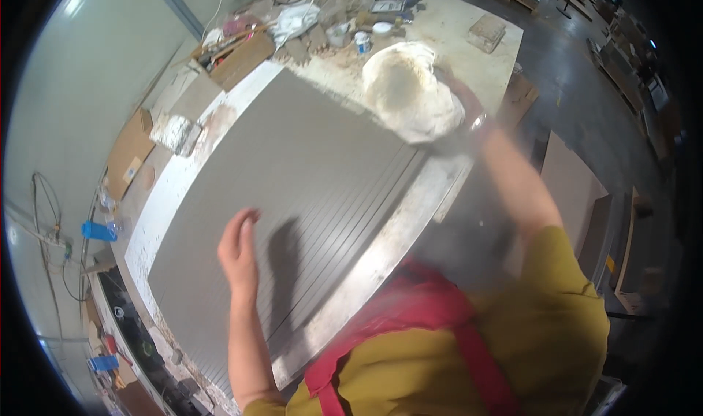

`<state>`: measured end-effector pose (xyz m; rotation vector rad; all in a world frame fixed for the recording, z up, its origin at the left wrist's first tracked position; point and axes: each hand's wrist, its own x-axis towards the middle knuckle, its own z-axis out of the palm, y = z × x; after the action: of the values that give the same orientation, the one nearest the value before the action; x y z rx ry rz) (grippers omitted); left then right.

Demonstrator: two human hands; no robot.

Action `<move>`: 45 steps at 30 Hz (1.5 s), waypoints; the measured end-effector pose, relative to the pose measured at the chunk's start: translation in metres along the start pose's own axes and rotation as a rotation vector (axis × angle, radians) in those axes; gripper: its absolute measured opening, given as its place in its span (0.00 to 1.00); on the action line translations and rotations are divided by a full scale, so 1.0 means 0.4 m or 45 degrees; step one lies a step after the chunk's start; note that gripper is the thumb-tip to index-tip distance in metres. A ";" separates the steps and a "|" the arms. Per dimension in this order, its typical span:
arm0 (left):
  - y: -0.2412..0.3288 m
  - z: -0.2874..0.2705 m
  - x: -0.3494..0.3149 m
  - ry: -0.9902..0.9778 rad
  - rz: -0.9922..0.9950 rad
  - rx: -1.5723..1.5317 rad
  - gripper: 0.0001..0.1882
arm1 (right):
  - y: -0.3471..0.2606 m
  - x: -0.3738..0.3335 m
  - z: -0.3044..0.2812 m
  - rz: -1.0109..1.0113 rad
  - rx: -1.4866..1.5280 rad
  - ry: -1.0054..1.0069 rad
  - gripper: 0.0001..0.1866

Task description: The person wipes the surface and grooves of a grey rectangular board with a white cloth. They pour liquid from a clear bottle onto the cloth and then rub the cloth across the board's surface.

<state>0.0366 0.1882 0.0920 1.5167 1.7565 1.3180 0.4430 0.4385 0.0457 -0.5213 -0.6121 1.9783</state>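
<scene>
The left hand [239, 249] lay flat and open on the large grey slab [293, 196], fingers together and pointing away from the person, holding nothing; its shadow fell on the slab just to its right; the right hand [458, 97] was blurred and largely hidden behind a white cloth [410, 94], bunched and dusted tan at its middle, which it seemed to grip at the slab's far right corner, though how tightly the fingers closed could not be told; the cloth rested on that corner, well apart from the left hand

The slab lay across a white, smeared workbench [165, 196], filling most of it, with fine parallel grooves showing along its nearer right part; a pale metal straightedge [381, 255] ran along the slab's right edge, touching it; the person wore a mustard shirt and a red apron [425, 321]

Beyond the slab the bench was cluttered: an open cardboard box [238, 57] just past the far left corner, small tubs [362, 41] and rags near it, and a crusted white block [174, 132] beside the slab's left edge; a brick-like block [487, 31] sat at the far right of the bench; a blue bottle [97, 231] lay off to the left, well away from the slab
</scene>
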 end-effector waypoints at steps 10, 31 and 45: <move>0.132 0.562 0.339 -0.418 -0.212 -0.484 0.12 | -0.086 -0.163 -0.013 -0.217 -0.912 0.347 0.21; 0.142 0.589 0.488 -0.288 0.453 -0.152 0.06 | 0.022 -0.201 -0.011 -0.320 -1.465 0.064 0.44; 0.522 0.603 0.500 -0.890 0.625 0.271 0.12 | -0.134 -0.268 -0.035 -0.728 -1.233 0.369 0.44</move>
<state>0.2815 0.4455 0.2169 2.2741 1.1330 0.6437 0.5348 0.3679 0.0788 -1.0434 -1.3511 0.9534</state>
